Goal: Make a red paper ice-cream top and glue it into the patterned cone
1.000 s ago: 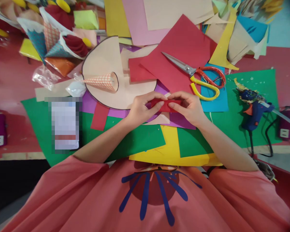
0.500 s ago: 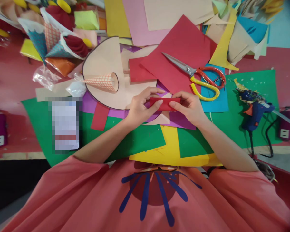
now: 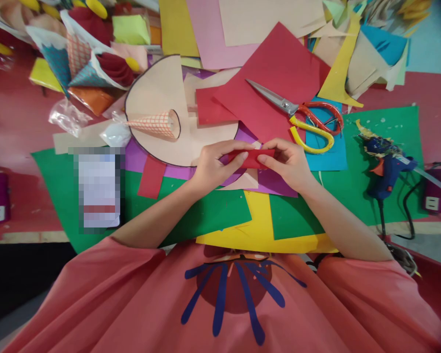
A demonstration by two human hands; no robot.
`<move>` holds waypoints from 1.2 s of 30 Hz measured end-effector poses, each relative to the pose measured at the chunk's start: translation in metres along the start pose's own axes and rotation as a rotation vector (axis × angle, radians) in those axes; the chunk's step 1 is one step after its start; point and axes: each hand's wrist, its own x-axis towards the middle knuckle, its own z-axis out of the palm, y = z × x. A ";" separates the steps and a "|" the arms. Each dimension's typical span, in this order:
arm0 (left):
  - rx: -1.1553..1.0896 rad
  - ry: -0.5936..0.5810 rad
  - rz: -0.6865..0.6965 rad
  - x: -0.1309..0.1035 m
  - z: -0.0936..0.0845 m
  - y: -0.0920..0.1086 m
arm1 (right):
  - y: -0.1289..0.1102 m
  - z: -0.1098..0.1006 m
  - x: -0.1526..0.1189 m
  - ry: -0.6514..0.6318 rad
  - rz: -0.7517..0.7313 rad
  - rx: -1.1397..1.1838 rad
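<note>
A small strip of red paper (image 3: 253, 159), apparently folded or rolled, is held level between both hands in the middle of the head view. My left hand (image 3: 220, 161) pinches its left end, thumb in front and fingers along the top edge. At the other end my right hand (image 3: 284, 161) grips it between thumb and fingers. Scissors (image 3: 285, 105) with one yellow and one red handle lie just beyond my right hand on larger red sheets (image 3: 275, 63). Beyond my left hand, a small checked paper cone (image 3: 154, 124) rests on a beige round-edged sheet (image 3: 147, 93).
A blue glue gun (image 3: 387, 174) with its cord lies at right on a green sheet (image 3: 400, 127). At left is a phone (image 3: 99, 191) with a blurred screen. Several finished paper cones (image 3: 81, 54) crowd the upper left; paper scraps (image 3: 367, 63) pile at upper right.
My left fingers have come down onto the top edge of the red paper strip. My right hand has barely moved, and the things around stay put.
</note>
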 end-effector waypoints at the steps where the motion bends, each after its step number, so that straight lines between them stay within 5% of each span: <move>1: 0.003 -0.001 -0.007 0.000 0.000 0.000 | 0.000 0.000 0.000 -0.003 0.000 0.002; 36: 0.000 -0.030 0.092 -0.002 0.004 -0.004 | 0.000 -0.001 -0.002 -0.055 -0.076 -0.104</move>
